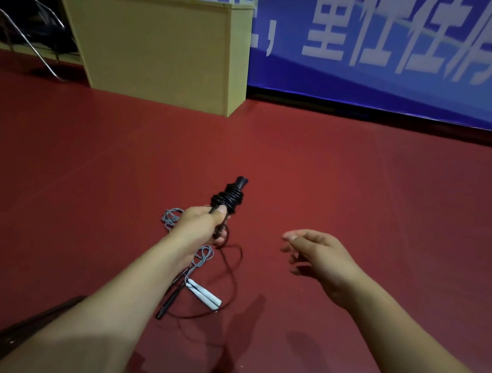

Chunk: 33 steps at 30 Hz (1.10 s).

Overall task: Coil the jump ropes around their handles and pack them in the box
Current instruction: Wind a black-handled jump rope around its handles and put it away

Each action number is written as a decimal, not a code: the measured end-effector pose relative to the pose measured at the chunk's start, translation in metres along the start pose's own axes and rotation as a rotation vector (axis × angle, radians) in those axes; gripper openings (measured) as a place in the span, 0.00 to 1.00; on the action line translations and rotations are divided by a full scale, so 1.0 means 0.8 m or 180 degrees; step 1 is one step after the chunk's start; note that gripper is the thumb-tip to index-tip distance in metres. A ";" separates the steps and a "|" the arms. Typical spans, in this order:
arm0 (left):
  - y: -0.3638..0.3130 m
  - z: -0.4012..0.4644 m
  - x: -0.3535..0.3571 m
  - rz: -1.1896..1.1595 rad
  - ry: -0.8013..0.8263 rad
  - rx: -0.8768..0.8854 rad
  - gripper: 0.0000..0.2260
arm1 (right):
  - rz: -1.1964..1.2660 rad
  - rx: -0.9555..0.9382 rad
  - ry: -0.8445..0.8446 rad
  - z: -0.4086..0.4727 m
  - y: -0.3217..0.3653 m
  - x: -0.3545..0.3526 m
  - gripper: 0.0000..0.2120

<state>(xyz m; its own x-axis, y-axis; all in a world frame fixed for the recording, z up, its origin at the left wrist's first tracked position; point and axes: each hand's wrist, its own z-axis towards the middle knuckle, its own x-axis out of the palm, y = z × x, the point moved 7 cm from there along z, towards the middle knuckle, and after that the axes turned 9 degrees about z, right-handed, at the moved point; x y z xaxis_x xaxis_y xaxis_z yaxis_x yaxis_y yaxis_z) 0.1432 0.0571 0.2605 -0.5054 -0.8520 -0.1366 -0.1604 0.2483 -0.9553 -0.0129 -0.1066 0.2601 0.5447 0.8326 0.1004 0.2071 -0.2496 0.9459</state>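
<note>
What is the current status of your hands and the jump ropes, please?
Left hand grips black rope's handle, partly coiled, tail loose on floor. Right hand free, holds nothing. Grey rope uncoiled on floor. Nothing in the way.

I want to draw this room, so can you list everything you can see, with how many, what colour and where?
black jump rope: 1, black, partly coiled round its handles in the left hand, the rest of the cord looping down to the floor
grey jump rope: 1, grey cord with white handles, lying on the floor under the left arm
floor: 1, red, all around
wooden box: 1, pale yellow, standing on the floor at the back left
banner: 1, blue with white characters, along the back wall
chair: 1, dark with metal legs, far left
left hand: 1, fingers gripping the black jump rope
right hand: 1, fingers relaxed, holding nothing
</note>
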 end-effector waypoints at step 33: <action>-0.018 -0.015 0.007 0.2596 0.0200 0.0958 0.09 | -0.1939 -0.0403 0.0378 -0.019 0.000 0.045 0.17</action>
<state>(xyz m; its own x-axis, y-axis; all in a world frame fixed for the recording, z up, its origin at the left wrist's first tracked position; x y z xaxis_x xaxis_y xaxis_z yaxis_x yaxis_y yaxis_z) 0.1321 0.0541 0.2767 -0.4123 -0.4322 -0.8020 0.4983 0.6300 -0.5957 -0.0058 -0.0688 0.2681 0.2639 0.8579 -0.4409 0.3498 0.3408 0.8726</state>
